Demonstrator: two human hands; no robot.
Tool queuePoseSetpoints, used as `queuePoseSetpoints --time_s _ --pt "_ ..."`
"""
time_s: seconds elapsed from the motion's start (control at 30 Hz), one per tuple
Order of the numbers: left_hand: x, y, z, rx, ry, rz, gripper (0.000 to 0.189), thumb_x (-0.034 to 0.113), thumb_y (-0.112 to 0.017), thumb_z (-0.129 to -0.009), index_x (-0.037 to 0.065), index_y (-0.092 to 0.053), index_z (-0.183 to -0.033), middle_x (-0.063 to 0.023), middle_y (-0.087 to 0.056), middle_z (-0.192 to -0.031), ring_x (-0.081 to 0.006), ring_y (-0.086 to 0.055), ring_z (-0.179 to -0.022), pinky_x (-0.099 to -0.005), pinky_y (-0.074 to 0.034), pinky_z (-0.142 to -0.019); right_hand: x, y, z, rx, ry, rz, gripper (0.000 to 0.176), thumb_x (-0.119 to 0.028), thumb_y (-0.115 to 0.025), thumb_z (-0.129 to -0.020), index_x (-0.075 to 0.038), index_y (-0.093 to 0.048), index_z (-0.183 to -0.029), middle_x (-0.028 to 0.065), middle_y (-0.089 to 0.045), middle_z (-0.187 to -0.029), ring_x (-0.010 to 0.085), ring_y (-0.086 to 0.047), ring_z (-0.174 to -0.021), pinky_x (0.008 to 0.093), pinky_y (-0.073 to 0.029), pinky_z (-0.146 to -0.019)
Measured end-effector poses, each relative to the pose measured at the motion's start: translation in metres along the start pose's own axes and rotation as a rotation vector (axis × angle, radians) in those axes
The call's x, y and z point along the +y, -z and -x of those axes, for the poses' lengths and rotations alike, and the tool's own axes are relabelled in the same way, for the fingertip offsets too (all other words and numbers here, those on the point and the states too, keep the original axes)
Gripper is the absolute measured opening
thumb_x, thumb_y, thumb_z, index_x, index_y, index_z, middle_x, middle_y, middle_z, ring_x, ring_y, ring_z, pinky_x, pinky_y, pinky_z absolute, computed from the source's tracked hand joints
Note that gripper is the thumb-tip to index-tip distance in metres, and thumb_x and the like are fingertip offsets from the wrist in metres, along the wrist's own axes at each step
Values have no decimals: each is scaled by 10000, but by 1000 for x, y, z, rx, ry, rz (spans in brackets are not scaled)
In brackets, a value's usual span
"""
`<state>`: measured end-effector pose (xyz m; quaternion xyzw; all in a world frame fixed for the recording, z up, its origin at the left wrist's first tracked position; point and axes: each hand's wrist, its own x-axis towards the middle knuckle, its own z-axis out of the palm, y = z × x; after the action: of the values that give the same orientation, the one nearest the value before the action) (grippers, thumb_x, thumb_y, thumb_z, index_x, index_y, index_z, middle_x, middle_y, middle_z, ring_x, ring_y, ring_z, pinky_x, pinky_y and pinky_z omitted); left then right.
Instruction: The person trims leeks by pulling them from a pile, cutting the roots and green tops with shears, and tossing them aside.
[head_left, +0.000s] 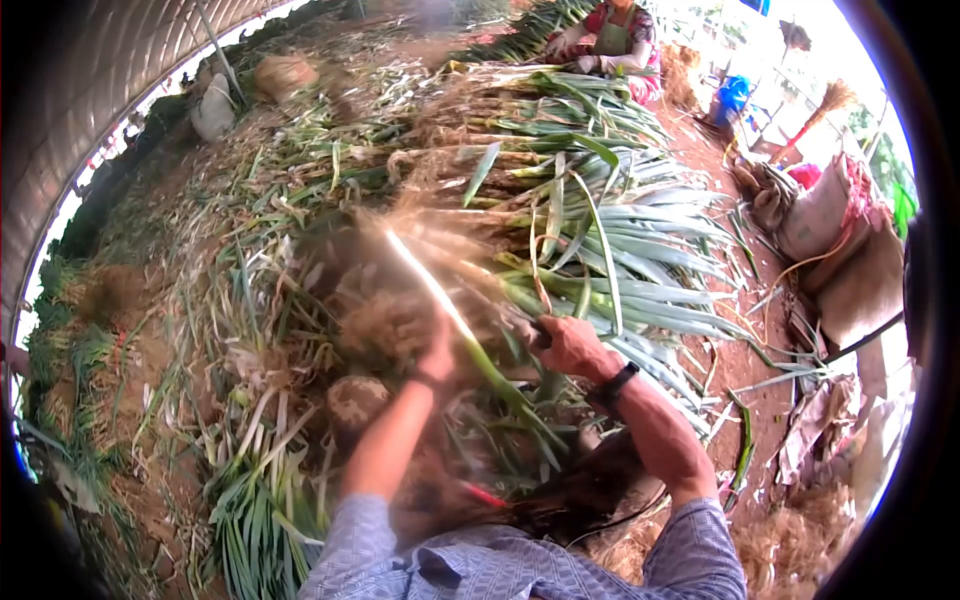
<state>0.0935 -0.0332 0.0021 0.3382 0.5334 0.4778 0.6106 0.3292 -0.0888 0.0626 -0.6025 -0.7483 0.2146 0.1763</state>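
Note:
Slanting across the middle is a long green onion (436, 290), with its white stem and roots at the upper left and green leaves toward me. My left hand (436, 352), smeared by motion, is closed around its stem. To the right, my right hand (575, 347) is a fist around a dark-handled tool (541, 334); the tool's far part is blurred and I cannot make out its kind. Just beyond both hands lies a large pile of green onions (640, 235), roots left and leaves right.
Trimmed onions (262, 500) lie bunched at lower left. Loose peelings (270, 220) cover the ground. A co-worker (615, 45) sits behind the pile at the top. Sacks (850, 250) stand at right near a blue bag (733, 97). A pale sack (213, 110) is at upper left.

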Motion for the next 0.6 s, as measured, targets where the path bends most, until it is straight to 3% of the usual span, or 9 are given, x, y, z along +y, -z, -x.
queuePoseSetpoints --time_s 0.03,0.07,0.13,0.17,0.2,0.27,0.37,0.5,0.6 --pt "24 -2 1 35 -40 116 574 632 -496 -954 105 -615 -1148 -68 -632 -1051 -172 -613 -996 -371 -565 -804 -2 4 6 9 1 -18 325 -387 -620 -902 -69 -652 -840 200 -641 -691 415 -634 -659 496 -493 -604" --pt "12 17 -32 57 -152 111 524 596 -514 -965 101 -630 -1089 -59 -640 -1011 -172 -633 -934 -369 -578 -773 -5 8 12 15 5 -37 334 -396 -620 -903 -69 -652 -840 199 -639 -690 413 -634 -657 493 -492 -601" --pt "77 -2 -8 142 -90 198 427 528 -550 -975 117 -647 -1040 -53 -648 -993 -170 -647 -867 -360 -582 -725 -6 16 17 -76 -20 -25 337 -402 -630 -900 -68 -658 -861 188 -650 -703 387 -645 -663 476 -495 -603" --pt "54 19 -64 141 -241 -7 338 450 -574 -982 130 -646 -1063 -59 -652 -1017 -185 -655 -908 -383 -581 -729 1 13 24 -105 -13 -23 328 -396 -636 -895 -70 -665 -876 181 -663 -716 369 -656 -672 465 -501 -613" --pt "42 32 -90 38 -227 -91 219 310 -590 -980 133 -644 -1099 -66 -662 -1029 -207 -674 -919 -394 -598 -679 8 10 31 -133 -6 -19 319 -390 -642 -890 -72 -671 -891 174 -676 -730 350 -667 -681 455 -508 -623" --pt "57 36 -74 -57 -50 -344 167 191 -592 -951 111 -632 -1092 -74 -674 -1011 -223 -691 -888 -376 -609 -587 19 3 40 -102 72 51 274 -350 -642 -887 -77 -672 -888 174 -663 -699 366 -647 -651 464 -497 -608" --pt "44 48 -82 -101 109 -122 155 153 -606 -910 87 -614 -1051 -85 -680 -980 -222 -702 -844 -343 -595 -496 23 2 45 -135 13 119 208 -275 -641 -850 -84 -676 -924 172 -670 -732 369 -641 -675 475 -491 -630" --pt "31 42 -96 -56 -62 -466 178 192 -627 -892 40 -576 -970 -93 -659 -931 -218 -698 -784 -358 -594 -452 27 -10 47 -206 -22 183 286 -253 -646 -795 -66 -653 -1011 204 -677 -814 402 -649 -764 501 -492 -689" --pt "36 44 -89 -117 51 -428 215 211 -649 -892 31 -579 -986 -111 -658 -943 -213 -692 -742 -340 -578 -414 23 -13 46 -303 -82 208 337 -249 -648 -769 -62 -637 -1049 215 -679 -864 420 -646 -840 513 -486 -748"
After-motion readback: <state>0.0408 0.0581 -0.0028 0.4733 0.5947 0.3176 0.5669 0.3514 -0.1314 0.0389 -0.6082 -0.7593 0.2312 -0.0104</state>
